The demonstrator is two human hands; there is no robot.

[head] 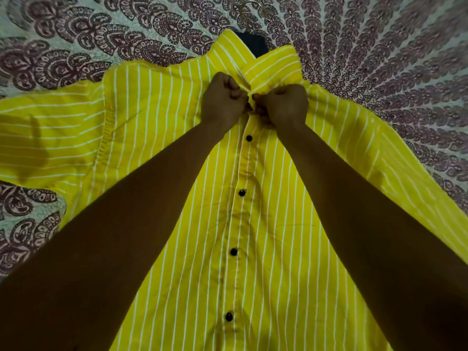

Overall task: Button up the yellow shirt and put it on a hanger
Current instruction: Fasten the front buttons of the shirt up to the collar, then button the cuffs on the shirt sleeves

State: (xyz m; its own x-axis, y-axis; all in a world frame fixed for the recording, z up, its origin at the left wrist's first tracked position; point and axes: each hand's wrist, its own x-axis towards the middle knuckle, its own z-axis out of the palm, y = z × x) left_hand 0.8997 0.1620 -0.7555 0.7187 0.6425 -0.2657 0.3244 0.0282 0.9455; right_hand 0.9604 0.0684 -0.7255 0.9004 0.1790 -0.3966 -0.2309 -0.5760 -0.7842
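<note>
Head view: your yellow shirt (152, 110) lies front-up on the patterned bedspread (101, 26). Your left hand (222, 100) and right hand (283, 105), fingers curled, each pinch its placket just below the collar. It's probably light, limp cloth, so pinch close beside the buttonhole.

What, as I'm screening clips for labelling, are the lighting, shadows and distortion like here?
Head view: dim, uneven light, yellow shirt brightest, forearms almost silhouetted. Head view: soft shadow on the sleeve at picture left. Head view: wide-angle bending curves the patterned bedspread toward darker corners; left hand and right hand look sharp.
</note>
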